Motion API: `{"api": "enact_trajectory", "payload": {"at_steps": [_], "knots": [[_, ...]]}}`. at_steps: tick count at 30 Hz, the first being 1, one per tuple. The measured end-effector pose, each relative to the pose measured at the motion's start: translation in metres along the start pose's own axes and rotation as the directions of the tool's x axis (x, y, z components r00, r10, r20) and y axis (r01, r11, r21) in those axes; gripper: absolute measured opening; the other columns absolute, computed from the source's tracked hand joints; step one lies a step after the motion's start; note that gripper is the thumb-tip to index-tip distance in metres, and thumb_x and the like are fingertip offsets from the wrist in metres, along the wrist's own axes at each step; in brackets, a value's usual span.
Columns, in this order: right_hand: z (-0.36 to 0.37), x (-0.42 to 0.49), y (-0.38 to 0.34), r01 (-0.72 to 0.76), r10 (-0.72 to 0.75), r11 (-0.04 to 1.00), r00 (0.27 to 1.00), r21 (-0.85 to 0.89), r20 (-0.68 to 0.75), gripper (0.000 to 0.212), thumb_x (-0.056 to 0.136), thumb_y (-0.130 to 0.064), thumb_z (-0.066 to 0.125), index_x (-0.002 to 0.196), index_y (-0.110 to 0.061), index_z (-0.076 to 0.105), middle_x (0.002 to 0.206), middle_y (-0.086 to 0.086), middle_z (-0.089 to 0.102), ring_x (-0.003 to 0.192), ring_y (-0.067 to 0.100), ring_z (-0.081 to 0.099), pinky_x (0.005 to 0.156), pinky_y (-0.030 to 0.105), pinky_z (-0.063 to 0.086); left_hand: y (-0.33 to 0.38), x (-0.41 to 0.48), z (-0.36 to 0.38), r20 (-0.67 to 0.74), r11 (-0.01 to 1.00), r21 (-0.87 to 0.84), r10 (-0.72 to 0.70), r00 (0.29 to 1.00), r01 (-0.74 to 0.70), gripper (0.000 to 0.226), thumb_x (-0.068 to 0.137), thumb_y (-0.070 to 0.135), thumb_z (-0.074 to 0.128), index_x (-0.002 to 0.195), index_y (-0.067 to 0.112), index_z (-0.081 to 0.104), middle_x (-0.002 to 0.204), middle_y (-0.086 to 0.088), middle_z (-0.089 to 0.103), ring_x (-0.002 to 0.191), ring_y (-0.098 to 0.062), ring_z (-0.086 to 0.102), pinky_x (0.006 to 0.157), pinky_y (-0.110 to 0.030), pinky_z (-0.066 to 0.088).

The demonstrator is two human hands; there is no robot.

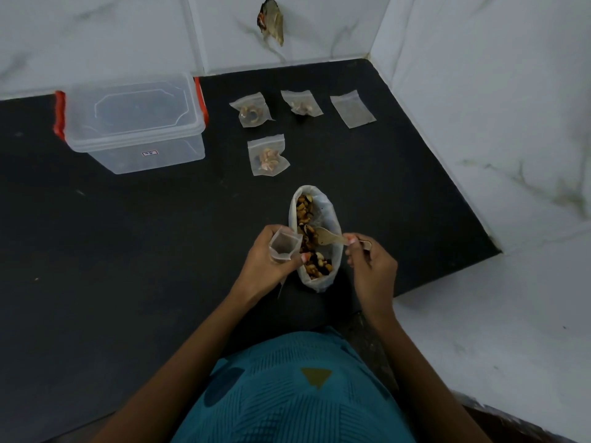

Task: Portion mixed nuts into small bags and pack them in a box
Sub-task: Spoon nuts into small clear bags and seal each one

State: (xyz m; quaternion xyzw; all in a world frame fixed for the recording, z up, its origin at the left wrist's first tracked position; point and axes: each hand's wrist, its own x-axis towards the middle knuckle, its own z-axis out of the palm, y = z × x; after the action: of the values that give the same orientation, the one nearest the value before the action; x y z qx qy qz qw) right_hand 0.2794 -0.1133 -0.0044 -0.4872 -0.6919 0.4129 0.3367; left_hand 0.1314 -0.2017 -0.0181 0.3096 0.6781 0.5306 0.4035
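A large clear bag of mixed nuts (pixel 315 219) lies open on the black counter in front of me. My left hand (pixel 265 263) grips a small empty bag (pixel 283 246), mouth held open, just left of the big bag. My right hand (pixel 371 260) pinches the handle of a wooden spoon (pixel 329 237), whose bowl rests over the nuts. Three small filled bags (pixel 268 156), (pixel 252 110), (pixel 302 103) and one empty bag (pixel 351 107) lie farther back. A clear plastic box (pixel 134 123) with red clips stands open at the back left.
The black counter (pixel 112 251) ends at white marble walls behind and to the right, with a raised white ledge (pixel 495 314) at the near right. A brownish object (pixel 271 24) hangs on the back wall. My teal garment fills the bottom of the view.
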Motion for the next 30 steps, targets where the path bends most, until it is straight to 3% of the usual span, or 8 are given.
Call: {"api": "enact_trajectory", "payload": {"at_steps": [3,7,9,14,17,20,23,30], "knots": [[0.007,0.006,-0.001,-0.215,0.225,0.966,0.972,0.146,-0.060,0.018,0.093,-0.015,0.050,0.095,-0.008,0.067,0.070,-0.003,0.058,0.059,-0.001,0.053,0.062,0.012,0.044,-0.002,0.001,0.001,-0.011,1.000,0.016,0.015,1.000,-0.015,0.043,0.074,0.014,0.074,0.109,0.021,0.050,0.113,0.002,0.053,0.104,-0.006,0.056,0.084,-0.021,0.050],[0.010,0.012,-0.002,-0.359,0.389,0.872,0.921,0.332,-0.025,0.018,0.093,-0.017,0.051,0.088,-0.014,0.068,0.065,-0.002,0.054,0.054,0.000,0.049,0.055,0.010,0.042,-0.001,0.002,0.001,-0.014,1.000,-0.001,-0.003,1.000,0.003,0.047,0.074,0.013,0.074,0.109,0.029,0.047,0.114,0.005,0.052,0.105,-0.003,0.054,0.081,-0.014,0.047],[0.008,0.013,-0.001,-0.356,0.384,0.870,0.923,0.341,-0.018,0.018,0.093,-0.017,0.050,0.088,-0.015,0.068,0.067,-0.003,0.054,0.056,0.000,0.049,0.056,0.010,0.042,0.001,0.001,0.001,0.024,0.999,-0.047,-0.019,1.000,0.020,0.046,0.075,0.011,0.073,0.111,0.026,0.048,0.112,0.006,0.056,0.105,-0.003,0.056,0.083,-0.015,0.049],[0.012,0.012,-0.007,-0.163,0.163,0.973,0.987,0.162,0.012,0.017,0.093,-0.014,0.049,0.099,-0.009,0.065,0.083,-0.009,0.062,0.075,-0.003,0.059,0.068,0.009,0.046,0.005,-0.001,0.001,0.069,0.997,-0.077,-0.008,0.998,0.014,0.042,0.077,0.008,0.071,0.104,0.031,0.049,0.108,0.010,0.059,0.103,-0.001,0.057,0.083,-0.013,0.049],[0.014,0.019,-0.004,-0.256,0.261,0.931,0.965,0.262,0.016,0.016,0.093,-0.014,0.050,0.094,-0.011,0.066,0.077,-0.005,0.060,0.070,0.001,0.055,0.065,0.012,0.045,0.006,-0.001,0.000,0.071,0.998,-0.062,-0.010,0.997,0.014,0.041,0.077,0.010,0.072,0.102,0.033,0.048,0.106,0.011,0.059,0.102,0.000,0.057,0.082,-0.013,0.049],[0.011,0.023,0.002,-0.391,0.414,0.768,0.908,0.507,0.073,0.019,0.094,-0.011,0.048,0.085,-0.011,0.066,0.065,0.000,0.050,0.060,0.006,0.044,0.057,0.015,0.040,0.008,-0.001,-0.001,0.078,0.998,-0.049,-0.026,0.997,0.030,0.042,0.077,0.012,0.071,0.104,0.035,0.047,0.106,0.012,0.058,0.102,0.001,0.056,0.083,-0.015,0.049],[0.006,0.024,0.004,-0.414,0.452,0.676,0.886,0.609,0.100,0.021,0.094,-0.009,0.047,0.084,-0.008,0.065,0.065,0.002,0.047,0.059,0.006,0.042,0.054,0.014,0.039,0.008,-0.001,-0.002,0.075,0.998,-0.048,-0.037,0.996,0.040,0.042,0.078,0.011,0.071,0.102,0.035,0.048,0.107,0.014,0.058,0.102,0.003,0.055,0.081,-0.013,0.047],[0.008,0.023,-0.001,-0.399,0.429,0.694,0.898,0.599,0.101,0.021,0.094,-0.009,0.047,0.085,-0.008,0.066,0.065,0.001,0.048,0.059,0.006,0.042,0.057,0.017,0.039,0.008,-0.001,-0.001,0.089,0.999,-0.032,-0.039,0.995,0.042,0.043,0.077,0.011,0.071,0.105,0.034,0.047,0.105,0.014,0.057,0.098,0.006,0.055,0.073,-0.003,0.045]]}}
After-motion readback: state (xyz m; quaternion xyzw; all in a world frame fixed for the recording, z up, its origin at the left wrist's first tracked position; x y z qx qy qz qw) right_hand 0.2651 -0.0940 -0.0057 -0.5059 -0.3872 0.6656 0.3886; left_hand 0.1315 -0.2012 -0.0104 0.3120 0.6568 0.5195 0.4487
